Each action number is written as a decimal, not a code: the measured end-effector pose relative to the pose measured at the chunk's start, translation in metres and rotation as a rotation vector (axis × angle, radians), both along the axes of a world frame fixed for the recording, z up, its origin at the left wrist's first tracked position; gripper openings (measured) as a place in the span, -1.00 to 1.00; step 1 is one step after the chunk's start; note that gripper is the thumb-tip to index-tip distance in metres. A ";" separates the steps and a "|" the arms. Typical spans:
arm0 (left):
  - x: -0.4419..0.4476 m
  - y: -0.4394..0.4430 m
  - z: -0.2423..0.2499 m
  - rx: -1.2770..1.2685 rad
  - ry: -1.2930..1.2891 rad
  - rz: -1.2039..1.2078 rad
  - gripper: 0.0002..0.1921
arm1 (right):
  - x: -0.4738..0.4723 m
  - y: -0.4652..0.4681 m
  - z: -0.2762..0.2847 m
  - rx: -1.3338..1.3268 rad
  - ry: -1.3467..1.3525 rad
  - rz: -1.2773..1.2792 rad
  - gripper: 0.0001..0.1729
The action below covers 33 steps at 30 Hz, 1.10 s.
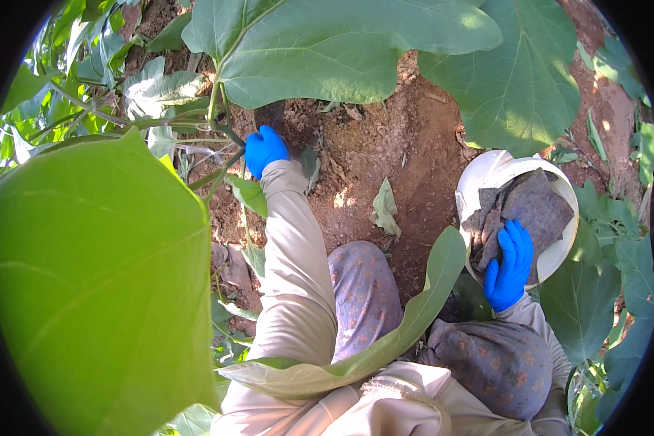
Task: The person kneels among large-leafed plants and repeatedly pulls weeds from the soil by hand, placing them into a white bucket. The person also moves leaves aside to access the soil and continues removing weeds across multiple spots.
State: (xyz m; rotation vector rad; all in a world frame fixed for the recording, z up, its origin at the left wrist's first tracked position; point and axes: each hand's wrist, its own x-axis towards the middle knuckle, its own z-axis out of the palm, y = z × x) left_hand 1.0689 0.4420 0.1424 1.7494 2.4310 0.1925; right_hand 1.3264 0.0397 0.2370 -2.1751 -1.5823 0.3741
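Observation:
My left hand (266,151), in a blue glove, is curled at a green stem (230,134) of a broad-leaved plant, low over the soil. A dark, shaded shape (270,113) shows just beyond the knuckles; whether it is a fruit or shadow I cannot tell. On the right, my right hand (508,267), also in a blue glove, lies flat on grey felt-like cloth (539,210) with the thumb apart from the fingers. That cloth sits folded in the mouth of a white plastic bucket (567,191), which hides whatever is beneath it.
Large green leaves hang close on the left (98,261) and across the top (327,54). One long leaf (381,349) crosses my lap. Reddish-brown soil (359,163) with a wilted leaf (385,210) lies ahead of my knees. More foliage (577,300) borders the bucket.

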 end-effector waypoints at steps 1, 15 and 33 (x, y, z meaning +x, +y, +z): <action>0.000 -0.002 -0.002 0.035 -0.023 0.013 -0.55 | 0.000 0.000 0.000 -0.002 -0.001 -0.001 -0.48; -0.074 -0.056 -0.075 0.167 -0.581 -0.105 -0.77 | 0.000 0.002 0.003 -0.008 0.007 -0.015 -0.47; -0.254 0.077 -0.130 -0.143 -0.378 -0.286 -0.58 | -0.003 0.003 -0.016 0.046 0.067 0.025 -0.50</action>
